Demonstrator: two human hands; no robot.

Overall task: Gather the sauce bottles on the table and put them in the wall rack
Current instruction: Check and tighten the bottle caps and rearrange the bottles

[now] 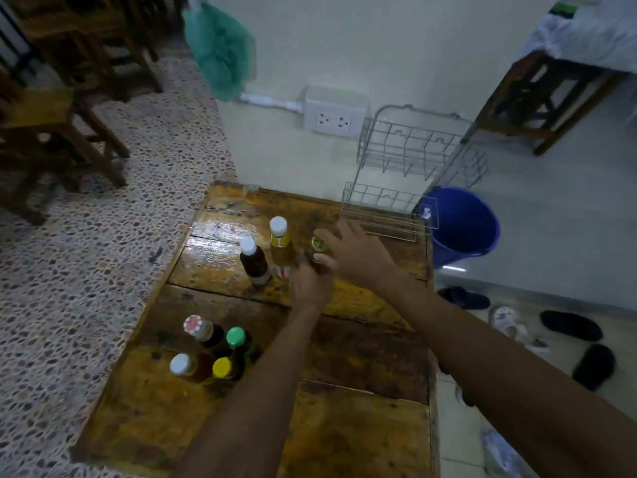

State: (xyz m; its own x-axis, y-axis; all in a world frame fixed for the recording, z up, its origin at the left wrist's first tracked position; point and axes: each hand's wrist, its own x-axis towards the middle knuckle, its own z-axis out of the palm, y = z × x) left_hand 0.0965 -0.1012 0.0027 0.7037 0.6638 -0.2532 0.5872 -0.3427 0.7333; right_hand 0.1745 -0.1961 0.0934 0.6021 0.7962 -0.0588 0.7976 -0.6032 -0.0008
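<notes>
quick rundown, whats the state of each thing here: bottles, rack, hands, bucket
wall rack: mounted, both shelves empty
white-capped dark bottle: upright, capped, untouched
white-capped amber bottle: upright, capped, untouched
gold-capped bottle: upright, right hand around it
four near bottles: upright, capped, clustered
left hand: low by the gold-capped bottle, grip unclear
right hand: fingers curled at the gold cap
blue bucket: upright on the floor
wooden table: glossy
</notes>
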